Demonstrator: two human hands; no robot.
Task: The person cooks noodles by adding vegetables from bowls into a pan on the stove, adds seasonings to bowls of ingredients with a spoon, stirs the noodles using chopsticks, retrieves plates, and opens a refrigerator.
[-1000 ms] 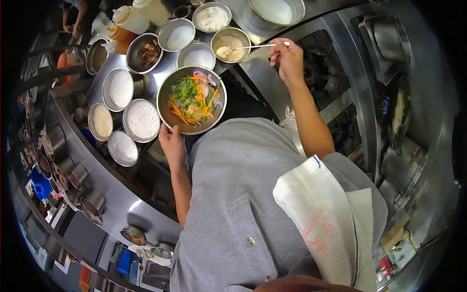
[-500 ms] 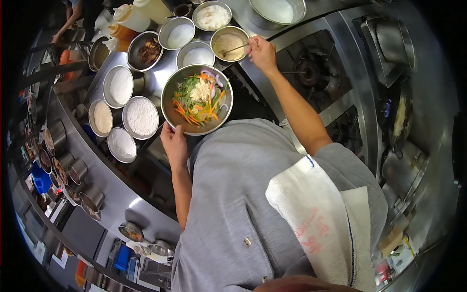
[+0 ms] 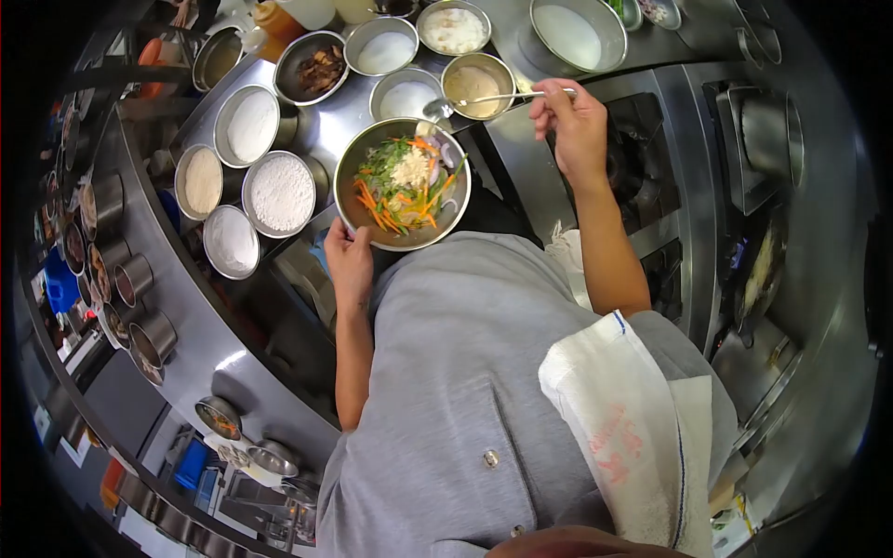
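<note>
My left hand (image 3: 349,260) grips the near-left rim of a steel bowl (image 3: 403,240). Inside the bowl lie shredded vegetables (image 3: 389,172), orange, green and pale purple, with a pale minced heap (image 3: 411,168) on top. My right hand (image 3: 572,126) is closed on the handle of a metal spoon (image 3: 507,96). The spoon's head is over the bowl's far rim, beside the container of beige paste (image 3: 473,86). A pale lump (image 3: 428,128) shows just below the spoon's head at that rim.
Containers of white powder (image 3: 279,191), beige powder (image 3: 200,181) and dark brown pieces (image 3: 322,69) stand left and beyond the bowl. Squeeze bottles (image 3: 277,20) are behind. A stove burner (image 3: 628,158) lies to the right. Another person's hand (image 3: 181,13) shows at the upper left.
A pale minced heap has appeared on the vegetables since the earliest frame. The spoon has come out of the beige paste, its head now over the bowl's rim. My right hand has moved right.
</note>
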